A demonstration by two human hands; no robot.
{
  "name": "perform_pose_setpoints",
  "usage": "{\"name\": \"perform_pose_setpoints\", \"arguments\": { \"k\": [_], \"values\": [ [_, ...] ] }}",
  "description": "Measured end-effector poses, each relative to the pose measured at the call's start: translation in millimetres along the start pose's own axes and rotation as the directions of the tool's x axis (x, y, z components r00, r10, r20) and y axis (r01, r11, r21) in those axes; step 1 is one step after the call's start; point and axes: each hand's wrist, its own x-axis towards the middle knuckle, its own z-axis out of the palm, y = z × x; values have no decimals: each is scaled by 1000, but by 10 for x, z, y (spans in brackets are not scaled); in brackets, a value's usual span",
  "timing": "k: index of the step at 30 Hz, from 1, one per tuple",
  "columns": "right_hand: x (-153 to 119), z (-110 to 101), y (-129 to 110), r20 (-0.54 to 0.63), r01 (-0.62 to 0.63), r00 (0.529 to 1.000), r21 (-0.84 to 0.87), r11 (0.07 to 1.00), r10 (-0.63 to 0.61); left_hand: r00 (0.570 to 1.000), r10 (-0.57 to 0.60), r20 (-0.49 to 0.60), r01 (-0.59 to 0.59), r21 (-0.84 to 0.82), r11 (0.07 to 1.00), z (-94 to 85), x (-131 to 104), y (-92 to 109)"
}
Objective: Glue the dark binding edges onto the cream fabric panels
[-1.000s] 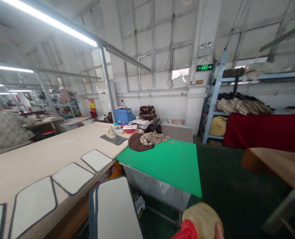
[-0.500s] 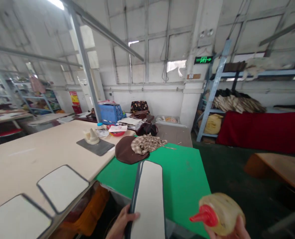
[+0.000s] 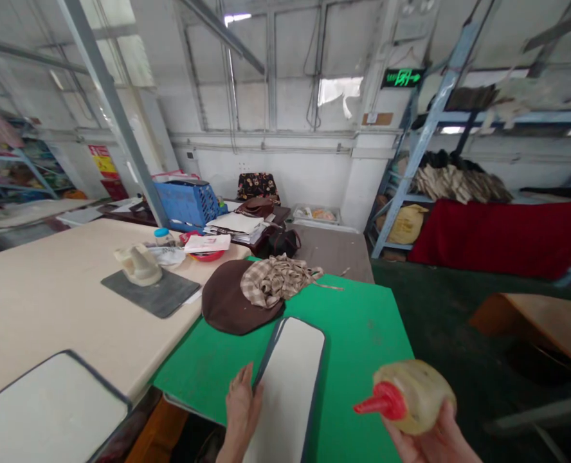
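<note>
A long white panel with dark edging [image 3: 290, 379] lies on the green tabletop in front of me. My left hand [image 3: 242, 405] is at the panel's left edge, fingers stretched out and thumb against the edge. In my right hand [image 3: 427, 437] is a yellowish squeeze bottle [image 3: 415, 395], tilted on its side, its red nozzle [image 3: 382, 402] pointing left. The bottle is above the right side of the green tabletop [image 3: 362, 334]. What fills the bottle cannot be made out.
Another dark-edged white panel [image 3: 54, 411] lies on the cream table [image 3: 63, 302] at left. A brown piece [image 3: 227, 296] and checked fabric [image 3: 278, 280] sit at the green top's far side. Behind are a grey mat [image 3: 170, 299], a blue crate [image 3: 184, 206] and papers [image 3: 237, 225]. Shelving stands right.
The long panel has come down onto the green tabletop. My left hand has moved forward along its edge, fingers now extended. The bottle has shifted slightly left and up in view.
</note>
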Motion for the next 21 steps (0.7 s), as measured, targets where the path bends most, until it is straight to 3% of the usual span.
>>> {"name": "perform_pose_setpoints", "arguments": {
  "k": [3, 6, 9, 14, 18, 21],
  "values": [
    [152, 153, -43, 30, 22, 999, -29, 999, -21, 999, -36, 0, 36, -4, 999, 49, 158, 308],
    [300, 211, -138, 25, 2, 1000, 0, 1000, -2, 998, -68, 11, 68, -2, 998, 80, 201, 473],
    [450, 189, -267, 9, 10, 1000, 50, 999, -10, 997, -74, -9, 74, 4, 997, 94, 156, 494],
    [651, 104, -437, 81, 3, 997, 103, 995, -11, 994, -112, -21, 112, -2, 994, 87, 187, 539],
    [704, 53, -499, 85, -22, 996, 137, 990, 10, 978, -208, -16, 208, 13, 978, 59, 221, 629],
    [685, 47, -525, 62, 1, 998, 140, 990, -10, 979, -201, -14, 202, 34, 979, 62, 113, 648]
  ]
}}
